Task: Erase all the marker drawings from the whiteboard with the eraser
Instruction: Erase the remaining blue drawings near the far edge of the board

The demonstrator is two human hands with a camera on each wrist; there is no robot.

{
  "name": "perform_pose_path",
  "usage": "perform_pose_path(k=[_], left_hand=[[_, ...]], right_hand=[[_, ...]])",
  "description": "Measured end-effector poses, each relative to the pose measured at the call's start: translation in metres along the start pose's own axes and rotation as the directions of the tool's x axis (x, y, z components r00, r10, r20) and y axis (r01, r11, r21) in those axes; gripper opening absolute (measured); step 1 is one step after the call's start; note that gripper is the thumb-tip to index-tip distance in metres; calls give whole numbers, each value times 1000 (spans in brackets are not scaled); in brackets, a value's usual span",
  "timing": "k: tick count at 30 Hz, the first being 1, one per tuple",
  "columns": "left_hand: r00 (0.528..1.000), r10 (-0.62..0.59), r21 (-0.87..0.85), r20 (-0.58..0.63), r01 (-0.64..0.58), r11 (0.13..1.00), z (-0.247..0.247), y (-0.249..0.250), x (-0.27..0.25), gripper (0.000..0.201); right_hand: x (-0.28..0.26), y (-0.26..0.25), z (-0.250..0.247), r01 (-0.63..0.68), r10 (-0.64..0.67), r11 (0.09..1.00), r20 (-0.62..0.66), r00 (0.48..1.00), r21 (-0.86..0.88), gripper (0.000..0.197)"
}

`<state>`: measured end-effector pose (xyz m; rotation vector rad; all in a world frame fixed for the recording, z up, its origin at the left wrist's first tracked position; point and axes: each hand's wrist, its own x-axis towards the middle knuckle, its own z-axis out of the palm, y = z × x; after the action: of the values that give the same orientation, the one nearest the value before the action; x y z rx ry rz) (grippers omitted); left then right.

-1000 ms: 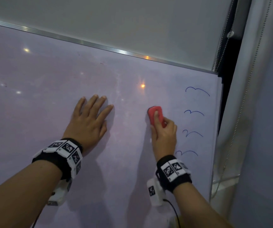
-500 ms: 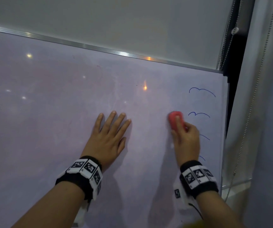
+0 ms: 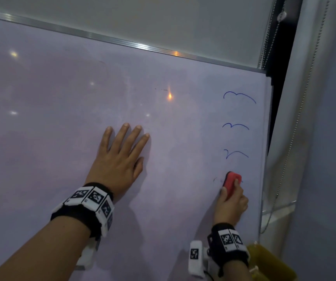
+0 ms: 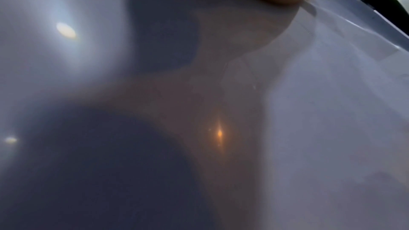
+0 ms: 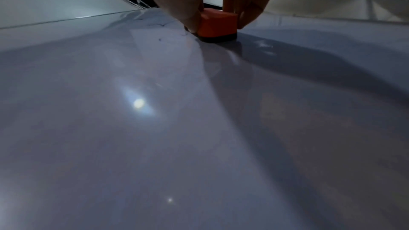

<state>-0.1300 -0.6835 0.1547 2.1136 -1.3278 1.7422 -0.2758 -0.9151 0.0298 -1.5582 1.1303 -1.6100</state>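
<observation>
I have the eraser (image 3: 231, 184) pinched in my right hand (image 3: 231, 205), thumb on one side and fingers on the other, its dark felt base pressed flat on the whiteboard (image 3: 61, 138) near the right edge, low down. My left hand (image 3: 118, 161) lies open, fingers straight and spread, palm flat against the board towards the middle, and seems to be bracing me. By my reading the job is well along: the broad left and middle of the board carry no clear strokes, only a faint smeary haze and a short dark fleck near the top. Left to do are three blue marker drawings (image 3: 239, 97) stacked down the right edge above the eraser, each a thin curved, bird-like line, plus small remnants of ink just beside the eraser where I judge a fourth is half gone. The board is smooth and glossy, throwing back lamp glints; its top edge has a brushed metal frame (image 3: 134, 45). The eraser is a small rounded block, red-orange and foam-like in the right wrist view, with a thin black pad beneath. It should glide easily.
</observation>
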Motion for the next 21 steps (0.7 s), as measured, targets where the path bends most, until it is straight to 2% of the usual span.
perform_pose_path(k=[5,6,9,10,13,14,17,18,21], left_hand=[[1000,-8,-9,-3,8,1000,0,1,-1,53],[1000,-7,-11,-4,6,1000,0,2,-1,53],[1000,-3,-10,-8,3,1000,0,1,0,53],[1000,-3,-8,-8,3,1000,0,0,0,53],[1000,-5,-3,-8,5,1000,0,1,-1,53],[1000,-9,-3,-6,9,1000,-1,1,-1,53],[1000,-12,-3,6,12,1000,-2,1,-1,53],[1000,-11,-3,14,11,1000,-2,1,0,53],[1000,-10,10,20,10,1000,-2,1,0,53]], right_hand=[[-16,5,-5,263,-259,964,90,962,-32,46],[-11,6,-7,255,-250,966,95,964,-48,46],[-7,-1,-5,94,-92,995,75,993,-30,47],[-13,-5,-3,105,-104,994,79,991,-11,47],[-34,-6,-3,253,-254,967,115,960,26,46],[-32,-1,-5,245,-245,969,122,962,16,46],[-13,7,-10,18,-16,1000,87,996,-22,47],[-13,8,-10,-10,11,1000,84,996,-16,47],[-27,3,-10,133,-130,991,126,984,-20,46]])
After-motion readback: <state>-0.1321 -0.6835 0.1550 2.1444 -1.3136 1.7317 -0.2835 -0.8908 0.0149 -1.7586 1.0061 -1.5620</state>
